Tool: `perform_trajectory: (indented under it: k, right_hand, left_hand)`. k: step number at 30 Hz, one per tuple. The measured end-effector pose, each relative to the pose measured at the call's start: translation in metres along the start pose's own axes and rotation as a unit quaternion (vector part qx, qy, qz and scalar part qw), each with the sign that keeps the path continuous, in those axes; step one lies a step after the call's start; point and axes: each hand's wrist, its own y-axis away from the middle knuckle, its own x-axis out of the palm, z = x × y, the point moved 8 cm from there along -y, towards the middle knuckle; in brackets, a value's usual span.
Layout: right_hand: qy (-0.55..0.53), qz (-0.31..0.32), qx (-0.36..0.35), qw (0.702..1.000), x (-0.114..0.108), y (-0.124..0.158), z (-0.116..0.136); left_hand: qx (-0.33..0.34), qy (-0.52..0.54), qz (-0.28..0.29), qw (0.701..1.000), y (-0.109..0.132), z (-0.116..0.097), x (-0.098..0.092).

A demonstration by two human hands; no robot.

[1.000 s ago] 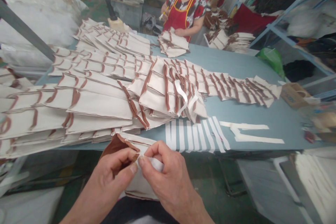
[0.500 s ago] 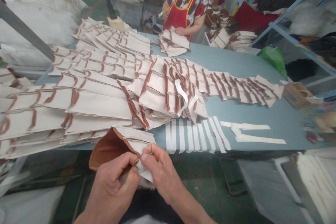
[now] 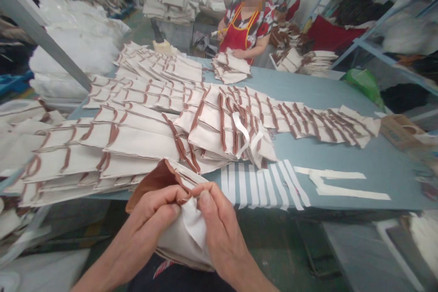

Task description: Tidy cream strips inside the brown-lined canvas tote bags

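Between my hands is a sewn fabric pouch (image 3: 183,242), off-white with a brown edge and its brown side gaping at the upper left. My left hand (image 3: 153,214) pinches the brown-trimmed seam, fingertips closed. My right hand (image 3: 217,216) is closed on the same edge, close to the left fingertips, with a white strip (image 3: 195,226) hanging between the two hands. Just beyond, several white strips (image 3: 255,185) lie side by side at the table's near edge. Left of them spread rows of similar off-white pieces (image 3: 137,139) with brown trim.
The blue-green table (image 3: 308,86) extends ahead. Longer cream strips (image 3: 352,187) lie at right, near a cardboard box (image 3: 400,130). Across the table a person in a red apron (image 3: 236,36) handles a bundle of pieces (image 3: 231,66). A metal post (image 3: 51,39) slants at left.
My view has tilted up and shifted left. My hands have turned the pouch so more of its off-white side and the white strip show. Both hands still grip the edge.
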Motion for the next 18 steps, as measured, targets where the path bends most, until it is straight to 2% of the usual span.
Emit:
perform_trajectory:
  k: [2,4,7,10,12,15,18]
  right_hand:
    - [-0.018,0.007,-0.014,1.000,0.001,0.006,-0.002]
    - [-0.025,0.011,-0.029,0.999,0.002,0.010,-0.002]
    - [-0.010,-0.021,-0.049,0.999,-0.004,0.014,0.001]
    - [-0.003,-0.058,-0.044,0.997,-0.013,0.018,-0.002]
    - [-0.019,-0.034,-0.036,0.999,-0.011,0.019,-0.009]
    - [-0.029,-0.009,-0.023,0.999,-0.006,0.025,-0.027]
    - [0.016,-0.080,-0.016,0.997,-0.014,0.043,-0.055]
  left_hand:
    - [-0.004,-0.004,0.026,1.000,0.002,0.003,-0.001]
    - [0.020,-0.018,0.052,0.998,0.002,0.000,0.000]
    - [0.056,-0.040,0.096,0.993,-0.002,-0.006,0.006]
    - [0.056,-0.025,0.134,0.989,-0.008,-0.007,0.011]
    - [0.059,-0.004,0.148,0.987,-0.011,-0.008,0.011]
    - [0.035,0.035,0.127,0.991,-0.015,-0.008,0.005]
    - [-0.008,0.062,0.068,0.996,-0.016,-0.009,-0.007]
